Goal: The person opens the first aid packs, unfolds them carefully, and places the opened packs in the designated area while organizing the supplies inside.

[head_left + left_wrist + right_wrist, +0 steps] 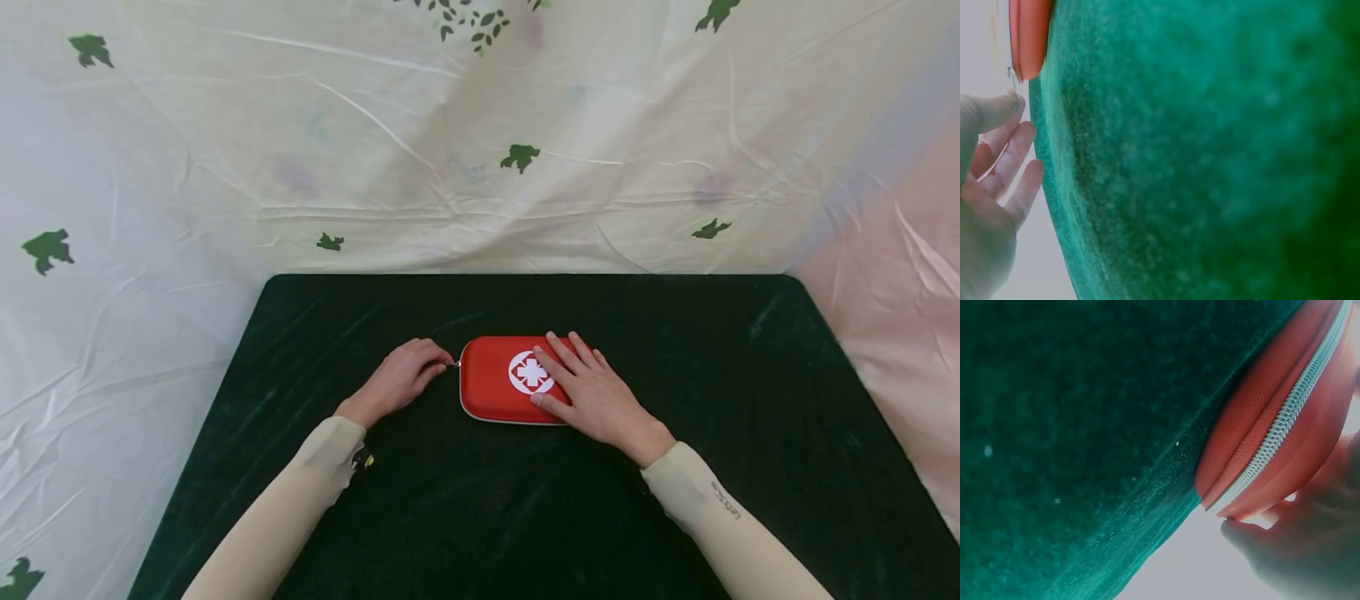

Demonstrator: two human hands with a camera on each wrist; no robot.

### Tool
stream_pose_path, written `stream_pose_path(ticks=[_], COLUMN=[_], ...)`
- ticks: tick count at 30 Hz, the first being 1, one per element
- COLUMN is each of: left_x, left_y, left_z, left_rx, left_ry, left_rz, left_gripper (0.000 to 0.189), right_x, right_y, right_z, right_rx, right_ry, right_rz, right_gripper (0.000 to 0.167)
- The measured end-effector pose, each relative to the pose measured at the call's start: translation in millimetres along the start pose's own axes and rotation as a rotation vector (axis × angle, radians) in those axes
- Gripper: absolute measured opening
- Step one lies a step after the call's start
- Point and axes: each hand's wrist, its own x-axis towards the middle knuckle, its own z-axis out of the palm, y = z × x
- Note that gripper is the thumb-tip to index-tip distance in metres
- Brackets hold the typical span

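Observation:
A red first-aid case with a white cross emblem lies on the dark green cloth. At the case's left end, my left hand pinches a small zipper pull between thumb and forefinger. The left wrist view shows the other fingers of that hand loosely extended below the red case. My right hand rests on the right part of the case with its fingers spread, covering the emblem's edge. Closed silver zipper teeth run along the case's side in the right wrist view.
Green velvety cloth covers the table, whose far edge meets a pale hanging sheet with green leaf shapes. Pinkish fabric hangs at the right. A dark band shows at the left sleeve's cuff.

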Motion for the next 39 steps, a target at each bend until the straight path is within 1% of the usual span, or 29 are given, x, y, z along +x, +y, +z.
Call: stream_pose_path(ticks=[5,12,15,18,20,22,25,28,32,35,39], left_x=[-1.6,-3.9,-4.8,-5.5,-5.7,-5.9,-6.5,-6.9,-6.9,-7.0,-7.4], left_y=[1.2,1.9,4.5,14.1,21.3,23.5,17.1,5.5,-3.5,-5.0,-1.9], left_z=[0.2,-0.2,-2.5,-8.6,-13.2,-13.9,-10.1,-3.3,1.4,1.9,-0.2], left_rx=[-0.006,-0.023,-0.031,-0.050,-0.051,-0.069,-0.068,-0.059,-0.032,-0.033,-0.069], left_ry=[-0.008,0.001,-0.018,-0.036,-0.045,-0.035,-0.027,-0.019,-0.027,-0.034,-0.029], left_rz=[-0.009,0.016,0.001,-0.029,-0.032,-0.036,-0.030,-0.019,-0.001,-0.004,-0.006], left_gripper=[0.020,0.020,0.020,0.020,0.021,0.020,0.020,0.021,0.021,0.021,0.021], right_x=[0.9,1.9,2.5,3.2,3.4,3.9,5.2,6.5,7.3,7.7,8.3], right_y=[0,0,0,0,0,0,0,1,0,0,1], right_z=[0,-1,-1,-1,-1,-1,-1,-1,-2,-2,-2], right_rx=[0.003,0.002,0.002,0.004,0.005,0.007,0.008,0.005,0.002,0.008,0.016], right_ry=[0.003,-0.009,-0.006,-0.003,-0.001,0.000,-0.002,-0.004,-0.005,-0.002,0.002], right_rz=[-0.005,0.005,0.005,0.004,0.002,0.003,0.006,0.008,0.013,0.011,0.006], right_gripper=[0.084,0.082,0.082,0.082,0.083,0.083,0.083,0.083,0.084,0.084,0.083])
